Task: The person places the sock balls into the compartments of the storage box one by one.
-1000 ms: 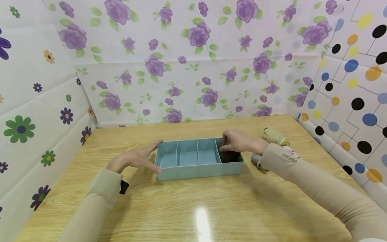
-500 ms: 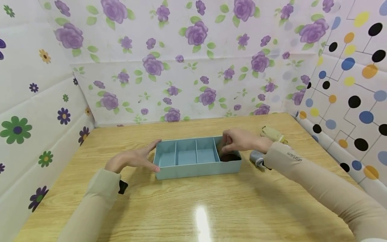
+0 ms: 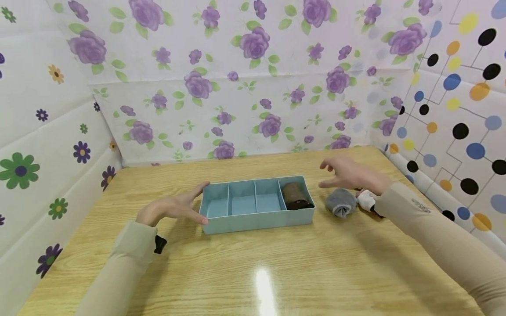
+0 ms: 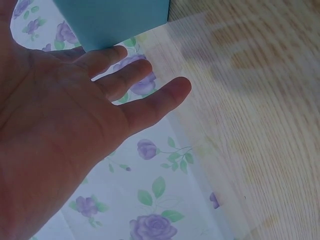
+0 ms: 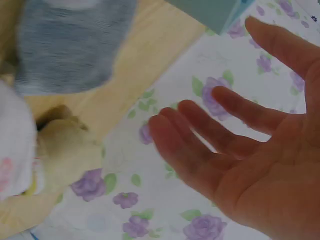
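A light-blue divided box [image 3: 257,221] sits on the table, with a brown rolled cloth bundle [image 3: 293,193], perhaps a sock, in its rightmost compartment. The other compartments hold nothing. My left hand [image 3: 171,210] spans the box's left end, thumb at the front corner and a finger at the rear one, fingers fairly straight. To the box's right, my right hand [image 3: 352,173] hovers with relaxed, spread fingers and nothing in them. Just below it lies a grey knit bundle [image 3: 341,202], sock-like. Beside that is a white bundle with pink marks [image 3: 367,199], partly under the forearm.
A beige bundle [image 5: 67,155] lies beyond the white one in the right wrist view; my right hand and arm hide it in the head view. Flowered sheeting [image 3: 233,109] rises behind the wooden table [image 3: 221,272], and dotted sheeting [image 3: 466,131] stands at the right.
My right hand has let go of the brown bundle, leaving it in the compartment, and moved right, out of the box to above the grey bundle. The left hand stays at the box's left end.
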Demonstrator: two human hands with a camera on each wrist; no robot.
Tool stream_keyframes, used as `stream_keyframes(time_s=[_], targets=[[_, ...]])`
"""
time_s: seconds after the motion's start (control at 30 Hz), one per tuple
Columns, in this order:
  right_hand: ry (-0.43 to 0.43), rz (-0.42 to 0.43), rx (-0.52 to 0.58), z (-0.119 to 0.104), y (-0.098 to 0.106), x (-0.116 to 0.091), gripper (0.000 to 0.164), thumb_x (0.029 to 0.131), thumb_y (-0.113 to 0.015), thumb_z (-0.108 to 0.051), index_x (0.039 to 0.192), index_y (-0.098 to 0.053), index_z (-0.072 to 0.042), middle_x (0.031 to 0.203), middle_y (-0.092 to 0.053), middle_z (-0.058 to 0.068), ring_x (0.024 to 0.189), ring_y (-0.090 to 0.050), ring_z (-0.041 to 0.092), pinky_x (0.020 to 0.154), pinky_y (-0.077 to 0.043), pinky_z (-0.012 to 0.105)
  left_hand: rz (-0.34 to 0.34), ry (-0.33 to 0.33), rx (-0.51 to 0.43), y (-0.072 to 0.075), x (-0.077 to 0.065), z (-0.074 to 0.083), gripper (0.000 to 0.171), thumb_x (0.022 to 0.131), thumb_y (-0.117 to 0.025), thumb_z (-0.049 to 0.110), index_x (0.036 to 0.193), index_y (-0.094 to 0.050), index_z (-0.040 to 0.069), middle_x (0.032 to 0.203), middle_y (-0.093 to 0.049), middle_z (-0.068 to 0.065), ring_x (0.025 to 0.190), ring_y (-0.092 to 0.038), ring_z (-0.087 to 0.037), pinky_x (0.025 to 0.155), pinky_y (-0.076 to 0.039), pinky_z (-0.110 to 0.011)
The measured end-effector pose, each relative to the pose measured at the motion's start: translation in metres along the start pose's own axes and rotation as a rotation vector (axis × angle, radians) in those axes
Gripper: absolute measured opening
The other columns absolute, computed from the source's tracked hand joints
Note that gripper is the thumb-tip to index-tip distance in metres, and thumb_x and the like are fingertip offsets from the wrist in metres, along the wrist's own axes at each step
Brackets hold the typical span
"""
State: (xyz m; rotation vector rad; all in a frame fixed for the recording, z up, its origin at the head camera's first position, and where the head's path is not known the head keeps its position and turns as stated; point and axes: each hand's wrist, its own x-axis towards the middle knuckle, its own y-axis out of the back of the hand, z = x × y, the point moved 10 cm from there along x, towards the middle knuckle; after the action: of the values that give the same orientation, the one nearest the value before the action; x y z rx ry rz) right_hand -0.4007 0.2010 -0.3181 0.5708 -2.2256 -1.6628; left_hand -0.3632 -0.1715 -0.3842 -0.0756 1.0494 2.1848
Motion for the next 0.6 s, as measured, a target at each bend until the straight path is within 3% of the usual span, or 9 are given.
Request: stream_keyframes(time_s=[0.2,0.3,0.6], targets=[[-0.09,-0.136,-0.031,0.021,-0.04,-0.021,0.079,0.082,-0.074,-0.043,0.133,-0.046,0.011,0.13,-0.055,0.031,0.117,-0.054,0.045,0.094,-0.047,0.055,0.005,-0.008,0.004,0.0,0.001,0.0,0.12,0.081,-0.077,0.039,0.155,0.015,0.018,0.162,0.011,-0.02,0.149,0.004,-0.043,0.114,-0.016,-0.067],[-0.096,-0.168,-0.032,0.026,-0.056,-0.026,0.083,0.079,-0.077,-0.043,0.133,-0.045,0.011,0.127,-0.056,0.031,0.114,-0.056,0.044,0.092,-0.048,0.053,0.005,-0.007,0.006,0.001,0.001,-0.001,0.119,0.081,-0.077,0.039,0.155,0.015,0.018,0.162,0.01,-0.019,0.149,0.003,-0.043,0.114,-0.016,-0.067],[-0.077,-0.095,-0.046,0.03,-0.059,-0.02,0.059,0.08,-0.077,-0.025,0.123,-0.053,0.006,0.113,-0.063,0.021,0.094,-0.062,0.027,0.078,-0.051,0.042,0.007,-0.005,0.01,0.001,0.001,-0.002,0.12,0.081,-0.077,0.04,0.155,0.015,0.018,0.162,0.01,-0.019,0.149,0.003,-0.043,0.114,-0.016,-0.066]])
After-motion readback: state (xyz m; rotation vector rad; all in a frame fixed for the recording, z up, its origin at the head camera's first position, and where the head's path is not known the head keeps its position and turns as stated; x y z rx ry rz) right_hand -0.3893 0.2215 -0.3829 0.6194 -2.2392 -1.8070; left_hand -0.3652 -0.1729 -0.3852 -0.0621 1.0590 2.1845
